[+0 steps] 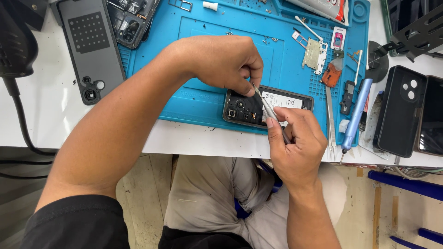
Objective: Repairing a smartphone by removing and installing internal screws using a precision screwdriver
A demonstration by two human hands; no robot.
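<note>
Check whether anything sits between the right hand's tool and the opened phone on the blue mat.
Nothing visible does. The right hand holds the slim tool, whose tip already reaches the opened phone on the blue mat. The left hand pinches at the same spot from above; its fingers hide the exact contact point.
</note>
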